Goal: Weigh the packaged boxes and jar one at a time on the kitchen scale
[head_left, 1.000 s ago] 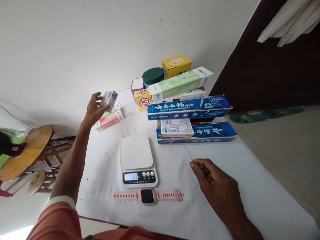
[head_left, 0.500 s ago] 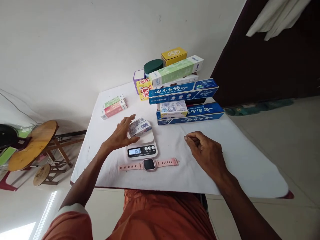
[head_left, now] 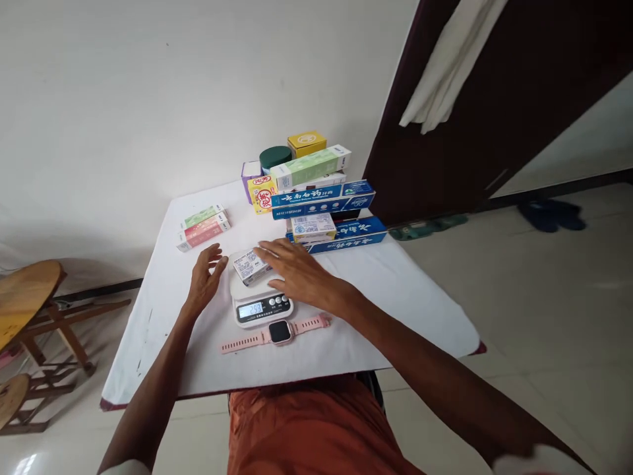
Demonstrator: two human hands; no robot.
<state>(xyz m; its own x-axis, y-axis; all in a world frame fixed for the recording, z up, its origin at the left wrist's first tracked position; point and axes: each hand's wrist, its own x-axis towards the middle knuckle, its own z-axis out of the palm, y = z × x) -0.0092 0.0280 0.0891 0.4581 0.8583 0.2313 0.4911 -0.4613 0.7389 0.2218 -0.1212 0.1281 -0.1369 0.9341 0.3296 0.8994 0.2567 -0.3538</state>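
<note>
A small white printed box (head_left: pixel 248 265) lies tilted on the white plate of a kitchen scale (head_left: pixel 242 290), whose display (head_left: pixel 250 310) seems to read 253. My right hand (head_left: pixel 291 267) reaches in from the right over the box's right end. Its fingers are at the far edge and its thumb is apart at the near side; that end is hidden. To the left of the scale, my left hand (head_left: pixel 205 277) is held open with bent fingers, touching nothing I can see. A pink-strapped smartwatch (head_left: pixel 280 332) lies stretched out in front of the scale.
Green (head_left: pixel 204 216) and pink (head_left: pixel 205 231) slim boxes lie at the table's left. Behind the scale are blue toothpaste boxes (head_left: pixel 321 201), a white printed box (head_left: pixel 314 226), a long green box (head_left: pixel 311 167), yellow boxes and a green-lidded jar (head_left: pixel 275 156). A wooden stool (head_left: pixel 30 284) stands left.
My right hand has moved left from the bare cloth to the box on the scale. My left hand has drawn away from the box. The display reading has dropped, and the view has shifted.
</note>
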